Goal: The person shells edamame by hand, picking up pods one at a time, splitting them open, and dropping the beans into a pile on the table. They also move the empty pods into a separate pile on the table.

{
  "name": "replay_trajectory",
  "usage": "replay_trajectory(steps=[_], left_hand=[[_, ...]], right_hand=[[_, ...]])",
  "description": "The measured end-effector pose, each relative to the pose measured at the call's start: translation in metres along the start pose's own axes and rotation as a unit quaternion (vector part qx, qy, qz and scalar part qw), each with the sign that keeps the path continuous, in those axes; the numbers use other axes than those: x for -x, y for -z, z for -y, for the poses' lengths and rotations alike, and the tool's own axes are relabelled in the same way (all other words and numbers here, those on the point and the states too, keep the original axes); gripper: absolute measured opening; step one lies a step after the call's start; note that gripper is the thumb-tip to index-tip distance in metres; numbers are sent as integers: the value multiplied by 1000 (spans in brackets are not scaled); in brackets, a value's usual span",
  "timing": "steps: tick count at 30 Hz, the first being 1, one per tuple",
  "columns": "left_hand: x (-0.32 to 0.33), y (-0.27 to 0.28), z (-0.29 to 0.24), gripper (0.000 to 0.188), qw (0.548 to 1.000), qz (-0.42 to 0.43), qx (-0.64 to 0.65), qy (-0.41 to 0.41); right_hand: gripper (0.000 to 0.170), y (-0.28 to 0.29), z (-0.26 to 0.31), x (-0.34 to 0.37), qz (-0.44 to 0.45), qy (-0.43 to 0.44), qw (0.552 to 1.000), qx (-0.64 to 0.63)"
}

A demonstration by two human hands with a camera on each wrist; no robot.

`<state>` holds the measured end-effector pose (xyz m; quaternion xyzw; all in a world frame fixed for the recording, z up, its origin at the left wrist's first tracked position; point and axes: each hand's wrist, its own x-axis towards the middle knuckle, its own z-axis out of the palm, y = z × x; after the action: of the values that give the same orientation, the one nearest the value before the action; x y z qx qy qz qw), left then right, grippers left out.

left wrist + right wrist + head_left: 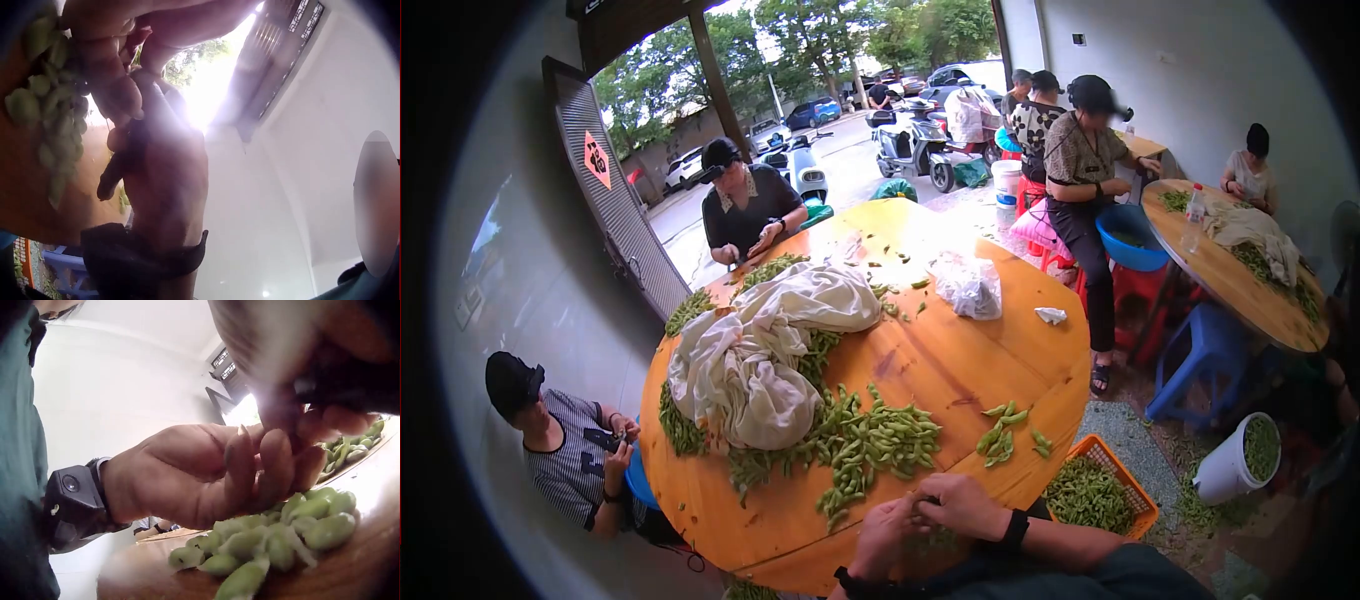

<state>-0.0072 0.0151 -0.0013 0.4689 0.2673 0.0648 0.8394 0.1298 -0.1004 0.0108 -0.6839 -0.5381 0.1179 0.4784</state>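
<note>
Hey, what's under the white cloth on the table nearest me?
Green pods show along parts of the cloth's edge; whatever lies beneath its middle is covered.

Red sign (597, 160) w/ char. "福" on ribbed door (628, 215).

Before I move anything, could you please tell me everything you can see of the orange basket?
The basket is bright orange and looks like plastic, with openwork walls and a straight rim along its far right side. It holds many green pods, with a strip of inner wall showing above them. It sits open-topped, lower than the table and just off its right edge. The table and the right forearm partly hide it in the head view. No hand touches it; its underside is hidden.
</note>
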Motion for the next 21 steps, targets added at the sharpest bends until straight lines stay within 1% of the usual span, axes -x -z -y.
replay_trajectory(steps=[3, 5, 8, 9, 10, 11, 14, 17, 19, 20, 21], left_hand=[[0, 0, -1, 34, 1000, -5, 11, 2], [1, -2, -3, 34, 1000, -10, 9, 3], [4, -5, -6, 33, 1000, -14, -14, 3], [5, -7, -6, 32, 999, -16, -40, -8], [6, -8, -6, 31, 997, -18, -66, -18], [7, -10, -8, 31, 997, -17, -67, -18], [9, -11, -10, 28, 994, -30, -101, -18], [10, -10, -7, 26, 993, -28, -110, -34], [11, -12, -6, 24, 991, -54, -112, -57], [11, -13, -5, 24, 991, -54, -112, -57], [11, -13, -5, 23, 986, -81, -122, -74]], right_hand=[[14, 0, 1, 0, 8, -12, 1000, 18], [14, 0, 3, 0, 1, -36, 999, 0], [15, -2, -1, 1, 3, -47, 999, -14], [15, -1, 0, 1, 2, -47, 999, -14], [16, 0, 0, 2, 3, -62, 998, -30], [16, 1, 1, 2, 6, -76, 996, -47], [17, 4, 1, 2, 17, -55, 997, -50], [18, 8, 5, 4, 34, -64, 995, -70], [18, 8, 5, 5, 35, -72, 993, -82], [18, 8, 5, 5, 36, -78, 992, -94], [18, 7, 4, 5, 35, -78, 992, -94]])
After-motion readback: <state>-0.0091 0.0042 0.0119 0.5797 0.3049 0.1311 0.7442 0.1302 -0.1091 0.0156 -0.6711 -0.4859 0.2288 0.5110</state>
